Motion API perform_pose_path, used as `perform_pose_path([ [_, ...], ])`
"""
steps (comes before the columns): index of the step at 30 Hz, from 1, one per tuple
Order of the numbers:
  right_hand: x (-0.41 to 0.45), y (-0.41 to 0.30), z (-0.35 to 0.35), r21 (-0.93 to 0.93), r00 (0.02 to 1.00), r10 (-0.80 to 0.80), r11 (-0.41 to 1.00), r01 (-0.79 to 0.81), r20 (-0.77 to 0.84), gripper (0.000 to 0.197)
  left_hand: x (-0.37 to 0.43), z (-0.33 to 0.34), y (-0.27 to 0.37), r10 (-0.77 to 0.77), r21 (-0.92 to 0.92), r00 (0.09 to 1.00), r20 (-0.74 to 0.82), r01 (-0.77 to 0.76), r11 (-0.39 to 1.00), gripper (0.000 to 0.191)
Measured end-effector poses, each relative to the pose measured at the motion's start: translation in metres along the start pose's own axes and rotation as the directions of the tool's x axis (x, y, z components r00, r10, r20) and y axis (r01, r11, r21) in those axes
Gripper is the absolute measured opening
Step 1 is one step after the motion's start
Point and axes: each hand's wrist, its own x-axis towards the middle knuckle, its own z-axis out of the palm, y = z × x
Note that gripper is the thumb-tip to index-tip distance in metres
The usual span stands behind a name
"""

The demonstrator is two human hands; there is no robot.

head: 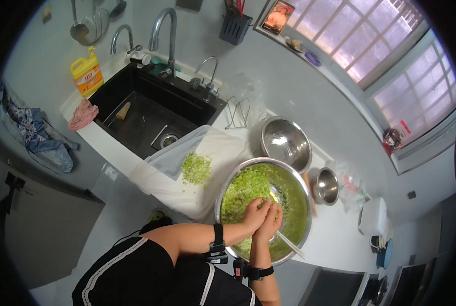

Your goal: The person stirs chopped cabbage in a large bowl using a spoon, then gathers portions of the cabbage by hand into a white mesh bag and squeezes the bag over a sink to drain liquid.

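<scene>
My left hand and my right hand are cupped together inside a large stainless steel bowl. Between them is a clump of chopped vegetable, mostly hidden by my fingers. A heap of pale green chopped vegetable lies against the bowl's left side, and bits cling to its walls. Light chopsticks rest across the near right part of the bowl, beside my right hand. To the left, a smaller pile of chopped vegetable lies on a white sheet, with translucent plastic around it.
A black sink with taps is set into the counter at the left, with a yellow detergent bottle and a pink cloth beside it. Behind the large bowl stand another steel bowl, a small steel bowl and a wire rack.
</scene>
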Motion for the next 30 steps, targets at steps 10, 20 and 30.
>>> perform_pose_path([
  [10, -0.029, -0.021, 0.037, -0.176, 0.977, -0.178, 0.972, 0.156, -0.120, 0.022, -0.012, -0.031, 0.044, 0.148, -0.044, 0.977, 0.156, -0.143, 0.989, 0.030],
  [20, -0.047, 0.014, 0.185, -0.242, 0.942, -0.335, 0.915, 0.322, -0.015, 0.017, 0.045, -0.158, 0.115, 0.214, -0.294, 0.967, 0.135, -0.167, 0.941, 0.018],
  [30, -0.033, 0.140, 0.216, -0.254, 0.975, -0.192, 0.954, 0.158, -0.116, 0.018, 0.127, -0.234, 0.042, 0.290, 0.088, 0.951, 0.109, -0.300, 0.950, 0.017],
])
